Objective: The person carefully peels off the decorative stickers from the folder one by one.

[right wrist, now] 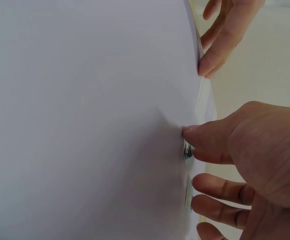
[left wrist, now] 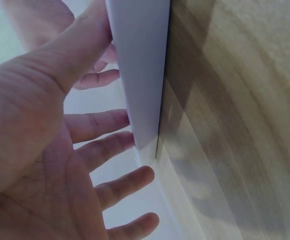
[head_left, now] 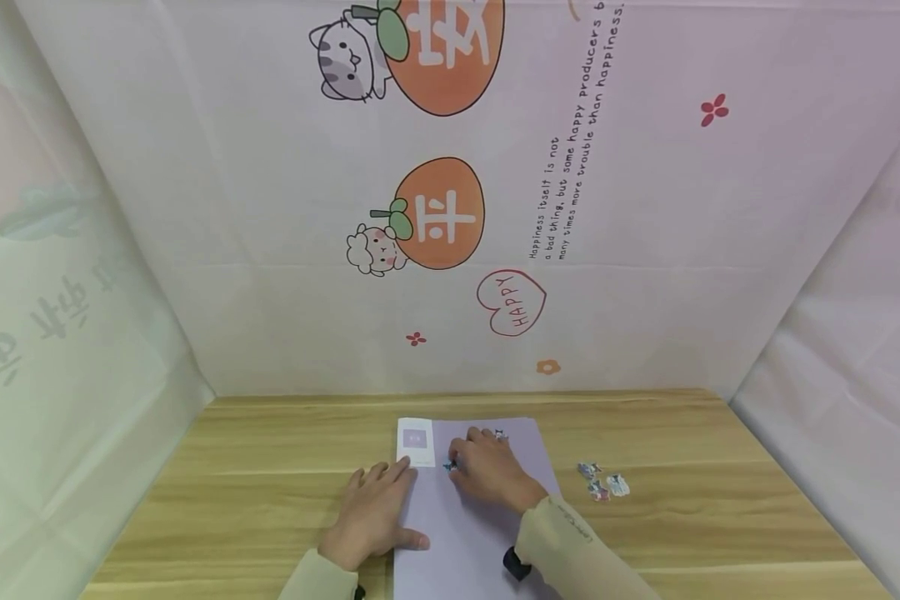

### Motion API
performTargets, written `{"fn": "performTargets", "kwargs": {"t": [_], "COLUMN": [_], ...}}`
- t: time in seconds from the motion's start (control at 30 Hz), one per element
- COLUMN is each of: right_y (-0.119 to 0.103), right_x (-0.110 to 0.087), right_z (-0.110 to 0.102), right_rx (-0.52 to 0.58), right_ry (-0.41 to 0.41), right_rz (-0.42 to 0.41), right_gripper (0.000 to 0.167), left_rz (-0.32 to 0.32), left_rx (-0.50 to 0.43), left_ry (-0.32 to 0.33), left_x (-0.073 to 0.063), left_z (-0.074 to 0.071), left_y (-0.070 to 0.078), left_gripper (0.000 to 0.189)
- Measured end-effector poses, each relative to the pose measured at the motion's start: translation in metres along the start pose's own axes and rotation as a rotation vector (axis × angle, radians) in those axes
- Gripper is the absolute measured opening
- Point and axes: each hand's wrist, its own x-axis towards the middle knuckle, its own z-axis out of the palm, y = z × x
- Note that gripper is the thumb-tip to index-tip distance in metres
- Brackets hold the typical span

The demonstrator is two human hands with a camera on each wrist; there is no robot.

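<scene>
A thick lilac book (head_left: 450, 550) lies flat on the table, with a white label (head_left: 416, 457) at its far left corner. My left hand (head_left: 371, 510) rests along its left edge, fingers spread and thumb over the cover; the left wrist view shows the edge's side (left wrist: 137, 65). Over the upper cover, my right hand (head_left: 491, 468) pinches a small printed sticker (right wrist: 187, 151) between thumb and forefinger, right at the surface. Another sticker (head_left: 500, 435) sits on the cover beyond that hand; in the right wrist view its other fingertips hover close by.
Several loose character stickers (head_left: 598, 483) lie in a cluster on the wooden table (head_left: 690, 517), right of the book. A printed cloth backdrop (head_left: 645, 317) rises behind the table, and pale cloth hangs on both sides.
</scene>
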Motion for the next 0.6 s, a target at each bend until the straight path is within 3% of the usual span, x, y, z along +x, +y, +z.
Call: {"fn": "performTargets", "kwargs": {"t": [0.6], "right_y": [0.0008], "right_x": [0.0045], "right_z": [0.0000], "right_rx": [0.002], "right_ry": [-0.017], "right_rz": [-0.002], "right_gripper": [0.019], "left_rz": [-0.004], "left_rx": [-0.016], "left_ry": [-0.002], "left_x": [0.0008], "left_z": [-0.0014], "left_y": [0.0012], "left_gripper": [0.097]}}
